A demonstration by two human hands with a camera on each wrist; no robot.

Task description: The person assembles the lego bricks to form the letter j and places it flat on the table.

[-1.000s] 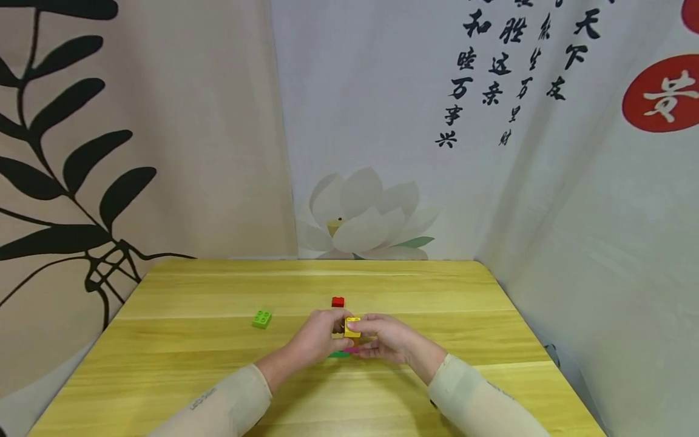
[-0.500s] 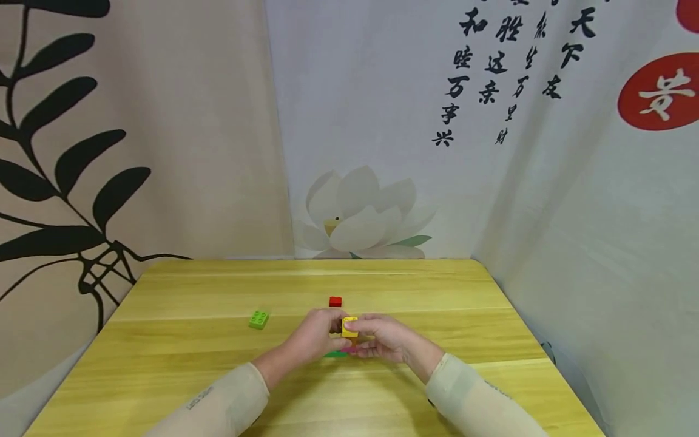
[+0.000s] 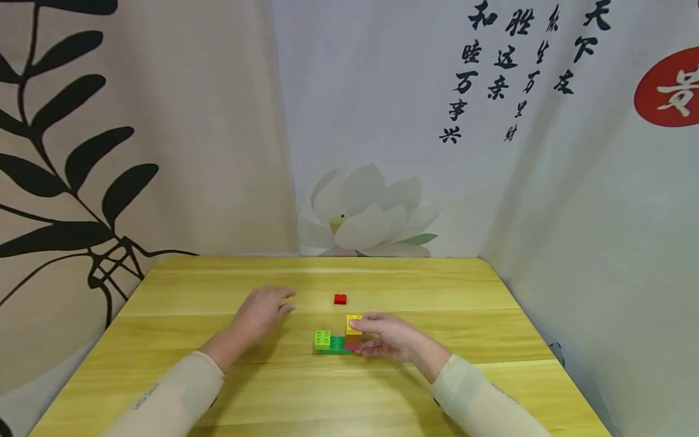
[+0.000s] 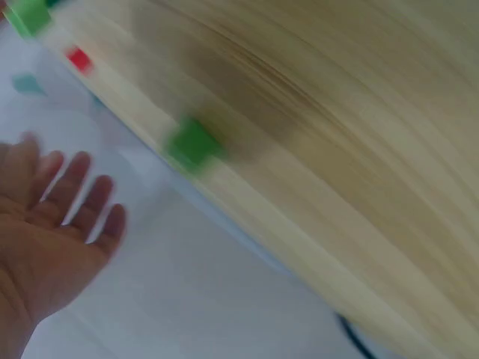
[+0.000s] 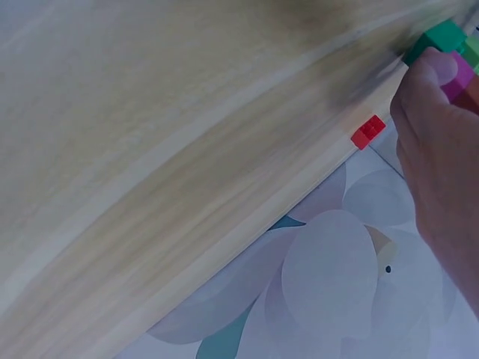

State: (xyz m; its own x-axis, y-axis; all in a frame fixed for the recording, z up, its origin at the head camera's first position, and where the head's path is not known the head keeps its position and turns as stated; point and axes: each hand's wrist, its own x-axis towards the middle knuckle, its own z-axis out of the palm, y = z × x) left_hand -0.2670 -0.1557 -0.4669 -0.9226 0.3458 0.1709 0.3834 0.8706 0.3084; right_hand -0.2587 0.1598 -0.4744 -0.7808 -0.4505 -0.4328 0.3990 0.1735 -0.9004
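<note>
My right hand [image 3: 390,337] grips the stack of toy bricks at the right end of a green brick base [image 3: 337,344]. That stack has a yellow brick [image 3: 354,326] on top, an orange-brown one [image 3: 353,340] below and a pink brick [image 5: 456,77] under it. At the base's left end sits a light green brick [image 3: 322,338]. My left hand [image 3: 256,315] is off to the left, holding nothing, its fingers extended. A loose green brick [image 4: 193,146] lies on the table in the left wrist view; my left hand hides it in the head view.
A red brick [image 3: 340,299] lies on the wooden table [image 3: 218,279] behind the brick build. Printed curtains [image 3: 382,91] hang beyond the table's far edge and along its right side.
My left hand has let go of the brick build and moved left, uncovering the base and its light green brick. The right hand keeps its hold on the stack.
</note>
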